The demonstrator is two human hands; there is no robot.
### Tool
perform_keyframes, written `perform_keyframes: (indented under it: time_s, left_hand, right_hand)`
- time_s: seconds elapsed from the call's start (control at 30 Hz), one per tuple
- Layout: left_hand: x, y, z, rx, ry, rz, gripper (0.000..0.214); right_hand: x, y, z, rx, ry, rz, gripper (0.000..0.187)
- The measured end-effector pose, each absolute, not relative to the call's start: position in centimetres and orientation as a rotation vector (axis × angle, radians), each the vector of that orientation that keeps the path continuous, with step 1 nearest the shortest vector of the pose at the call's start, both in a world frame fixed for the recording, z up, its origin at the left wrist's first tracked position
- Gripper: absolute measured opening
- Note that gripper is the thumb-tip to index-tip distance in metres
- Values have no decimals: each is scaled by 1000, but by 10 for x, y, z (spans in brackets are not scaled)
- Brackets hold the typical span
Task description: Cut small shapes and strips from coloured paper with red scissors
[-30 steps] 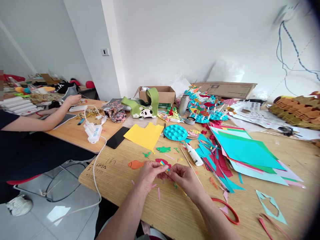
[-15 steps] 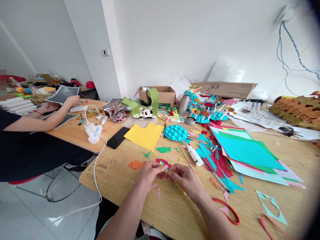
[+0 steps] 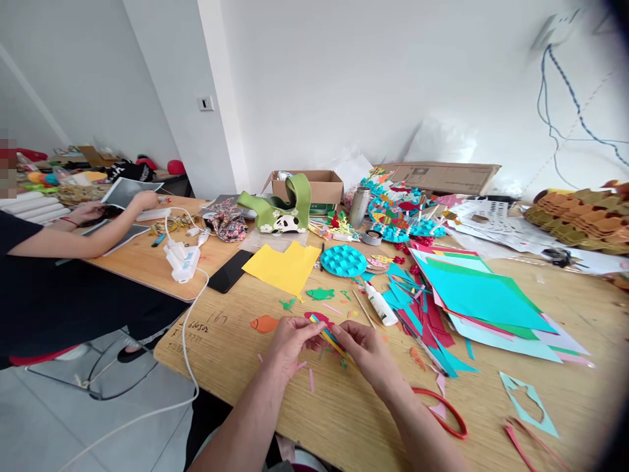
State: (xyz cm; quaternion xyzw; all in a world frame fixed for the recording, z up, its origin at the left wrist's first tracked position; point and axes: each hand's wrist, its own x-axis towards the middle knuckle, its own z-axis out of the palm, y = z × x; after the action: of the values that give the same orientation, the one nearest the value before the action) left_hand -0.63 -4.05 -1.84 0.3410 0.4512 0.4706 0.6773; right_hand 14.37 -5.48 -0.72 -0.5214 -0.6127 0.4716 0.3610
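The thin yellow and blue paper strip (image 3: 328,339) sits between my two hands, just above a red paper shape (image 3: 318,318) on the light wooden table (image 3: 236,354). My right hand (image 3: 366,354) is shut on the strip, with my thumb and fingers pinching it together. My left hand (image 3: 295,344) is up close, and my left fingertips (image 3: 307,331) are near the top end of the strip, but I cannot tell if they grip it too. My two hands almost touch.

A strip this thin can bend easily, so I think a soft pinch is best, with my fingers close to the spot I am working on and my arms low and calm.

Just beside my hands lie a flat orange paper fish (image 3: 264,324), a small green paper fish (image 3: 320,294) and little pink paper scraps (image 3: 311,380). A white plastic glue bottle (image 3: 381,305) and a thin wooden stick (image 3: 364,309) lie near. Far off to the left, another person's arm (image 3: 83,239) reaches over the table.
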Motion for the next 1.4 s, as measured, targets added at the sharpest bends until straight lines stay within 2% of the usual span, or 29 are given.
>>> perform_keyframes:
  time_s: [0.13,0.2,0.3,0.4,0.6,0.73,1.07,1.4]
  left_hand:
    - [-7,-40,-19,746,1041,1081,29]
    - [-6,-40,-19,746,1042,1080,29]
    - [-6,-39,-19,754,1037,1085,28]
    - [-6,-38,-20,750,1041,1087,27]
    - [-7,-37,-21,763,1032,1104,26]
    - [-7,-37,-21,756,1041,1130,24]
    - [-5,-40,-19,722,993,1131,22]
    - [-6,-41,-20,756,967,1091,22]
  right_hand:
    - [147,-57,2,-1388,-1655,695,39]
    - [150,-54,7,-1372,-1719,429,45]
    - [156,-43,7,-1425,-1799,277,40]
    - [159,-36,3,-1461,-1769,348,39]
    - [151,-44,6,-1386,-1640,861,38]
    - [143,-48,3,-1346,-1640,1020,38]
    - [136,-52,1,-1388,-1673,1009,23]
    - [136,-50,-7,-1337,-1634,1074,26]
